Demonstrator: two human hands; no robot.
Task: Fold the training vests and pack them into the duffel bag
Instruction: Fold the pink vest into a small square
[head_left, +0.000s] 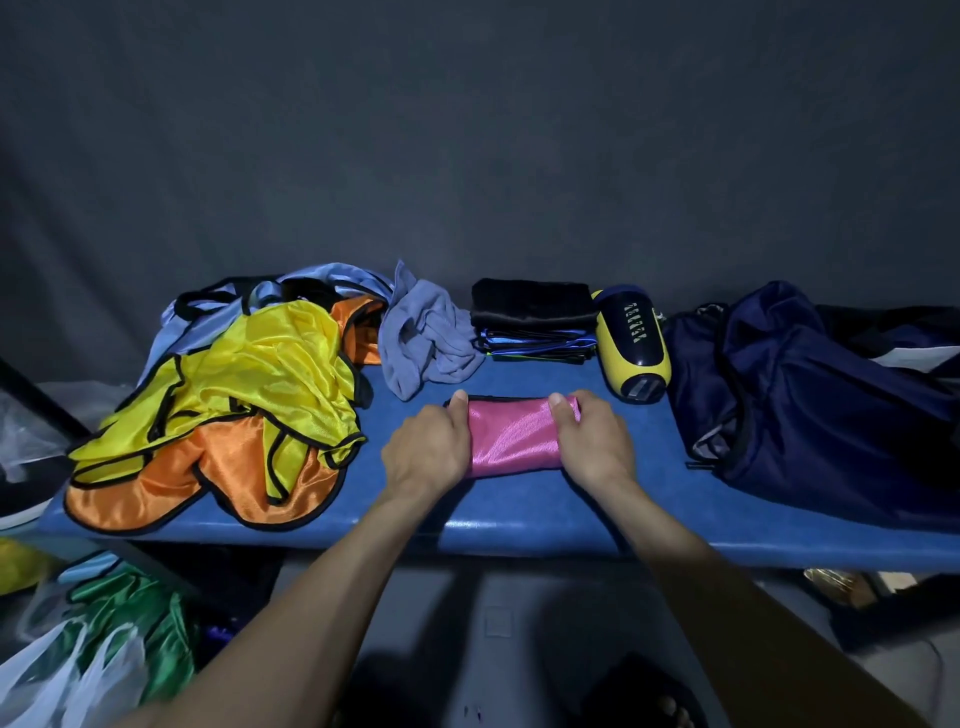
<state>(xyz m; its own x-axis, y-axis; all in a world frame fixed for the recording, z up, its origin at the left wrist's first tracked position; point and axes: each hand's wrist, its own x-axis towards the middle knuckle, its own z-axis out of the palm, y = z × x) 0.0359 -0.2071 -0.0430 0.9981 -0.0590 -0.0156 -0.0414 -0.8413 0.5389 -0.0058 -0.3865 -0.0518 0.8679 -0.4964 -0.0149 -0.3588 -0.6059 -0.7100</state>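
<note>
A folded pink training vest (514, 436) lies on a blue table (519, 525), near its front edge and roughly midway along it. The fabric is shiny satin-like mesh with fine creases, and a strip of black binding runs along its far edge. The bundle is a compact oblong whose long axis runs left to right, parallel to the table's front edge.

The left hand (428, 447) grips the vest's left end and the right hand (592, 441) its right end; on each hand the thumb lies over the top near the far edge while the fingers curl round the end, so both hands pinch the fabric.

To the left sits a loose heap of unfolded vests: yellow vests (270, 374) on top, orange vests (208, 483) beneath and a light-blue vest (208, 312) behind, all edged in black. A crumpled grey-blue cloth (426, 338) lies just beyond the pink vest. Behind it stands a stack of folded dark vests (535, 325) showing blue and green edges.

Just right of the stack lies a yellow and navy cylinder (631, 343), its long axis pointing toward the viewer; light lettering runs along its dark panel but cannot be read.

A navy duffel bag (810, 395) lies slumped at the table's right end, well apart from the pink vest. Plastic bags (78, 670) and green fabric (135, 608) lie below the table on the left.
</note>
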